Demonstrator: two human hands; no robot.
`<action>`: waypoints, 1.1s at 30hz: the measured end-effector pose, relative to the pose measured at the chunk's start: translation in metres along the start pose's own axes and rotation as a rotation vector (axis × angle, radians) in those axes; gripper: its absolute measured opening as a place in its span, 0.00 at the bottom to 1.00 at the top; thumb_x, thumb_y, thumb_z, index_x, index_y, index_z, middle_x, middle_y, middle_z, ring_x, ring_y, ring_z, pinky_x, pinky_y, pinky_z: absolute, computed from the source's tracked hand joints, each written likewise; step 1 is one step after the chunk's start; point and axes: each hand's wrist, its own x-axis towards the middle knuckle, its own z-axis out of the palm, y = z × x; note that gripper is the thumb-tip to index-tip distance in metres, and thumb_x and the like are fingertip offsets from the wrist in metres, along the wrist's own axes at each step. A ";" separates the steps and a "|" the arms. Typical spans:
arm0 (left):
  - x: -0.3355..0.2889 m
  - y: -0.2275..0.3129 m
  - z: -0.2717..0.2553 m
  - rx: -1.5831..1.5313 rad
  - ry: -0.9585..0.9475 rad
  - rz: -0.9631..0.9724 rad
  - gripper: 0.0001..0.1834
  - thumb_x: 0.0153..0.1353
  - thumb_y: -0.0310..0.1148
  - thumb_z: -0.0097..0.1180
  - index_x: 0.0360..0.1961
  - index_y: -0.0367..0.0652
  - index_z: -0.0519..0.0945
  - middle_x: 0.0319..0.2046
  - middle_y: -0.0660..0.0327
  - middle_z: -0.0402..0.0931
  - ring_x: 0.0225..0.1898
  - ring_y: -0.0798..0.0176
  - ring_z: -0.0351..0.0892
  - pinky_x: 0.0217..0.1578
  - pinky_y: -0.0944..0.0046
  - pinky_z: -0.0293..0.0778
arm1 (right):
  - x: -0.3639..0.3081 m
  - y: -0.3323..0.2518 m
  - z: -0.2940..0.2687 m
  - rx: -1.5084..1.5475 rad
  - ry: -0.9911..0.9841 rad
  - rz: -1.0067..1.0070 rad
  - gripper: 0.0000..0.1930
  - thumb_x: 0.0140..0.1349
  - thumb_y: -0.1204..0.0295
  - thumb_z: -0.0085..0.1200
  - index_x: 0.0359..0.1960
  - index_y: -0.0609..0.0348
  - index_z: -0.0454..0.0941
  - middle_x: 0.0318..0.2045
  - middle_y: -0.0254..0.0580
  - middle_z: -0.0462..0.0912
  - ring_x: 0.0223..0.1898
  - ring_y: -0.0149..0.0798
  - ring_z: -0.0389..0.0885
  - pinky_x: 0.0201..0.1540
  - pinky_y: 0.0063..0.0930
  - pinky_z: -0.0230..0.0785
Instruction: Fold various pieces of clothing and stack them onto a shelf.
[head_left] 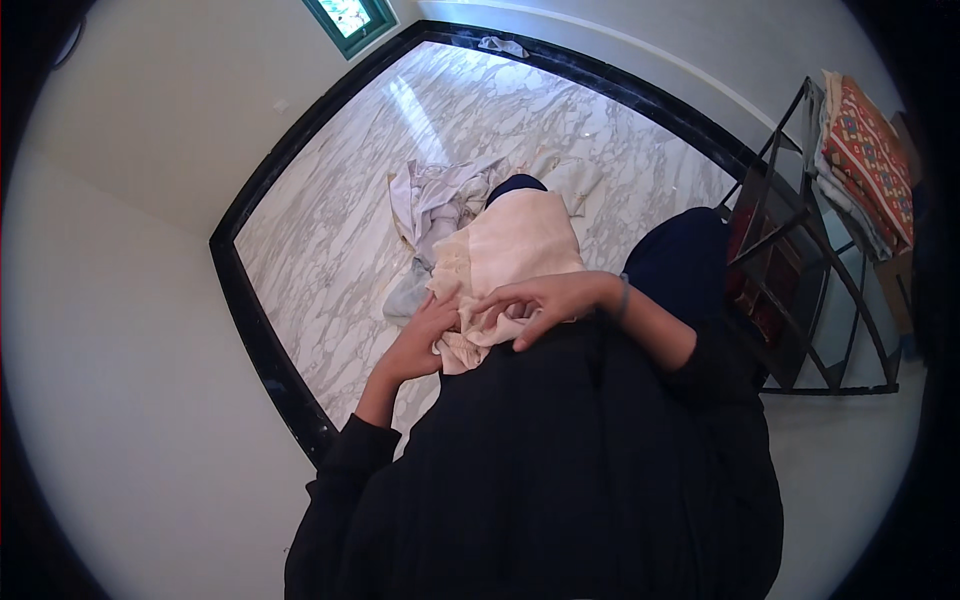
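1. A white wall [130, 330] fills the left side, and a black border [262, 340] edges the marble floor [330, 260] beside it.
2. The left hand [425, 335] has its grip closed on the lower left edge of a cream cloth [515, 250], fingers tucked under the bunched fabric.
3. The cream cloth lies over the person's lap, at the middle of the view, and its far end reaches toward a pile of pale clothes [440, 205] on the floor.
4. The right hand [545, 298] rests on the cloth's near edge, fingers curled and pinching a fold; the grip is partly closed.
5. Bare marble lies beyond the pile, up to the far black border.
6. On the right stands a black metal rack [800, 250], close to the right knee, with folded patterned textiles [865, 160] on top.
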 end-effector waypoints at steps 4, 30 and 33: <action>-0.003 -0.002 0.003 -0.219 0.003 -0.089 0.15 0.49 0.29 0.62 0.39 0.42 0.74 0.52 0.55 0.73 0.61 0.53 0.66 0.62 0.54 0.57 | -0.042 0.005 0.004 -0.001 0.234 0.157 0.39 0.53 0.65 0.67 0.66 0.56 0.62 0.58 0.42 0.71 0.52 0.35 0.72 0.54 0.29 0.67; 0.057 -0.063 0.025 -1.303 0.773 -0.773 0.30 0.68 0.52 0.46 0.58 0.35 0.70 0.49 0.51 0.78 0.43 0.56 0.82 0.44 0.60 0.79 | -0.057 0.058 -0.052 0.435 0.932 0.168 0.25 0.61 0.64 0.61 0.56 0.65 0.73 0.46 0.40 0.81 0.45 0.30 0.80 0.47 0.24 0.73; 0.054 -0.049 0.010 -1.373 0.687 -0.721 0.32 0.68 0.54 0.45 0.58 0.35 0.69 0.50 0.50 0.77 0.43 0.56 0.82 0.45 0.59 0.79 | -0.050 0.045 -0.062 0.517 0.992 0.036 0.21 0.64 0.63 0.57 0.52 0.67 0.74 0.42 0.39 0.82 0.39 0.28 0.81 0.42 0.23 0.74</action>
